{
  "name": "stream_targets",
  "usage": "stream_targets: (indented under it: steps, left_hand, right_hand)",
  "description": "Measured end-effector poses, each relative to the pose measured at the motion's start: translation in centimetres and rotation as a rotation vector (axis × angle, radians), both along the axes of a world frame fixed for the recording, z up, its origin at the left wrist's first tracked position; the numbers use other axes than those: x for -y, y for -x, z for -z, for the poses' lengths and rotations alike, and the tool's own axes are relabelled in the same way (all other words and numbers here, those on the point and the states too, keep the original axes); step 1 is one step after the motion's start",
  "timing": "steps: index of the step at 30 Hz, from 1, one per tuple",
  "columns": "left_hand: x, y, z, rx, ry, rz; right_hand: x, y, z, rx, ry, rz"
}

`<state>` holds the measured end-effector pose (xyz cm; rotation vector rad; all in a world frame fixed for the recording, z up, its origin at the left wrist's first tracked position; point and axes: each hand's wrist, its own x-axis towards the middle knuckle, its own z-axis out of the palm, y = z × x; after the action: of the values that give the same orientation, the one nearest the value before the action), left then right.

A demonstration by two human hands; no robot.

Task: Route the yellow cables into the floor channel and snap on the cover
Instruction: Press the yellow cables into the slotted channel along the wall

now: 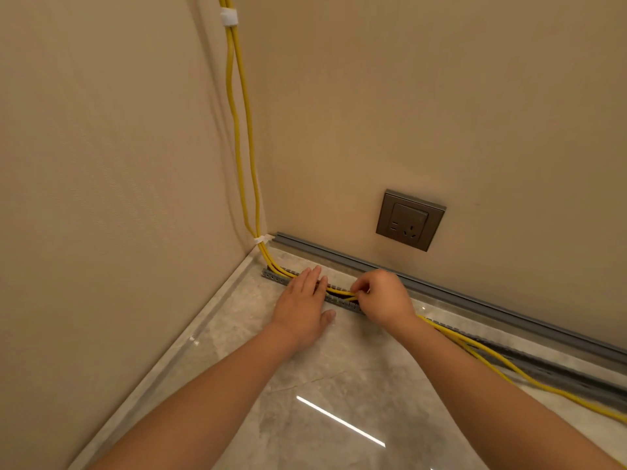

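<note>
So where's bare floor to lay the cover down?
Free: the tile between both forearms, and the strip from the left hand to the left wall's skirting. Crowded: right of the right hand, where yellow cables spill off the channel.

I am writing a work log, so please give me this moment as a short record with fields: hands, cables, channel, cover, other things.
left hand: flat, fingers spread, pressing the cables into the channel
right hand: pinch grip on the yellow cables
yellow cables: come down the wall corner, tied by white straps, partly in the channel, loose further right
floor channel: grey, slotted, open
cover: grey strip along the wall base, not yet on
wall socket: unused
</note>
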<state>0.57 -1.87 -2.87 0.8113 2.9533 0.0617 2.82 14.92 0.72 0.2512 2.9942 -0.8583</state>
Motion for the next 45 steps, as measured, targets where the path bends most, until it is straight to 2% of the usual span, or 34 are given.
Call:
stream_targets:
  steps: [2,6,14,24,28,33,36,37,39,41,43,45]
  left_hand:
    - [0.2,-0.3,-0.2,-0.052,-0.083,0.023]
    - [0.6,-1.3,0.2,0.037,-0.286,0.015]
    - [0.4,-1.2,0.1,-0.011,-0.361,-0.008]
    - [-0.4,-1.0,-0.8,-0.068,-0.117,-0.033]
    - [-1.3,-0.8,-2.0,-0.031,0.015,-0.027]
    - [-2.4,-0.7,-2.9,-0.009,0.116,-0.045]
    - [-2.6,-0.7,-3.1,-0.004,0.142,-0.045]
    - [-2.6,-0.8,-3.2,0.000,0.148,-0.047]
    - [-2.7,-0.8,-3.2,0.007,0.155,-0.047]
    - [-2.7,-0.9,-3.3,0.014,0.153,-0.048]
    - [-2.7,-0.9,-3.3,0.022,0.152,-0.051]
    - [-2.8,-1.0,-3.3,0.022,0.156,-0.052]
  right_hand:
    - [0.4,0.4,0.0,-0.010,0.020,0.021]
    - [1.1,1.2,0.2,-0.030,0.074,0.053]
    - [2.7,2.4,1.0,-0.020,0.101,0.057]
    - [3.1,2.2,0.9,0.031,0.038,0.073]
    - [2.6,1.4,0.6,0.082,-0.079,-0.021]
    - [-0.5,-0.6,-0.8,0.136,-0.159,0.008]
    - [-2.3,-1.7,-2.2,0.235,-0.206,0.004]
    - [-3.1,-2.0,-2.5,0.290,-0.168,0.003]
    - [-5.0,-2.6,-2.9,0.388,0.038,0.021]
    - [-6.6,-2.9,-3.2,0.412,0.202,0.062]
    - [-7.2,-2.8,-3.3,0.365,0.229,0.070]
    - [-7.1,-2.4,-3.1,0.287,0.160,0.079]
